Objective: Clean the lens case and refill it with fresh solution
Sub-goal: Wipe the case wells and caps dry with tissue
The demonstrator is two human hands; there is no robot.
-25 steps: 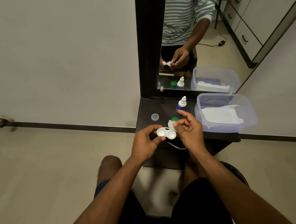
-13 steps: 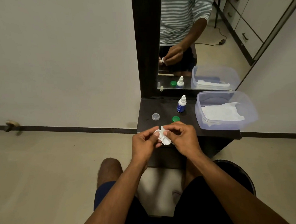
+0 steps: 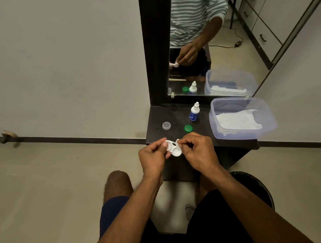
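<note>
Hands both gripping: left hand (image 3: 154, 157) pinches white plastic twin-well lens case (image 3: 173, 149), right hand (image 3: 198, 152) w/ white tissue scrap (image 3: 177, 141) at its rim.

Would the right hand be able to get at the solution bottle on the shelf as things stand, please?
Probably yes, though not at once: the right hand is pinching a tissue piece at the lens case. The solution bottle stands just beyond it, nothing between them.

1. The person is wearing dark blue shorts (image 3: 112, 213)
2. Both forearms are showing bare, with no sleeves reaching the left hand (image 3: 154, 158) or right hand (image 3: 200, 152)
3. The knees are showing bare too
</note>
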